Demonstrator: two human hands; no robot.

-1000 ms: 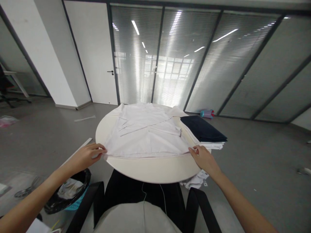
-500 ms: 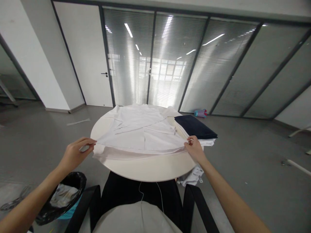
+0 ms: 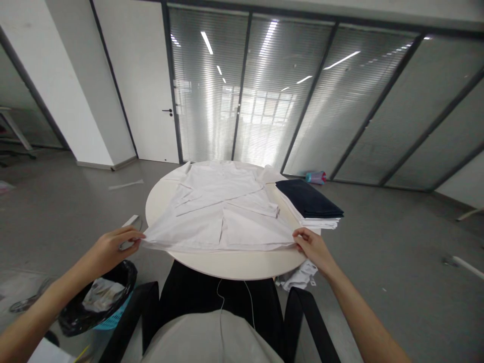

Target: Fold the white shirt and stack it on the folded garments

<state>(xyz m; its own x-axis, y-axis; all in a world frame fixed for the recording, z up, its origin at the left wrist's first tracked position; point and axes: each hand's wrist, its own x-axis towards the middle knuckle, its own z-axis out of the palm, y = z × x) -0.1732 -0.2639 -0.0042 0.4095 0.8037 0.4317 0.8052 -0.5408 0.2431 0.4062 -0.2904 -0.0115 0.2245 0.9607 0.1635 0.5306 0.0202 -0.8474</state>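
At the near rim of the round table (image 3: 234, 266), the left hand (image 3: 113, 246) pinches the near-left corner of a white shirt (image 3: 223, 206) between thumb and fingers. It holds that corner just off the tabletop and a little past the rim. The right hand (image 3: 313, 246) pinches the near-right corner the same way, low and close to the table edge. Between them the hem runs nearly straight and taut.

The shirt lies spread face-down or face-up, I cannot tell which. Its hem is toward the person, its far end reaches the opposite rim, and the sleeves are folded in across the body.

Just right of the shirt sits a folded stack (image 3: 315, 209), dark cloth on top of white. A loose white cloth (image 3: 300, 276) hangs below the table by the right wrist. A bin (image 3: 102, 297) lined with a black bag stands on the floor under the left forearm, and black chair arms (image 3: 306, 317) frame the lap.

To do this well, I judge that both corners should travel level and at the same pace, so the hem stays straight and the folded-in sleeves do not slide. Tension should be light, enough to flatten the creases near the middle without dragging the far end off the table. The right-hand corner should stay clear of the folded stack.
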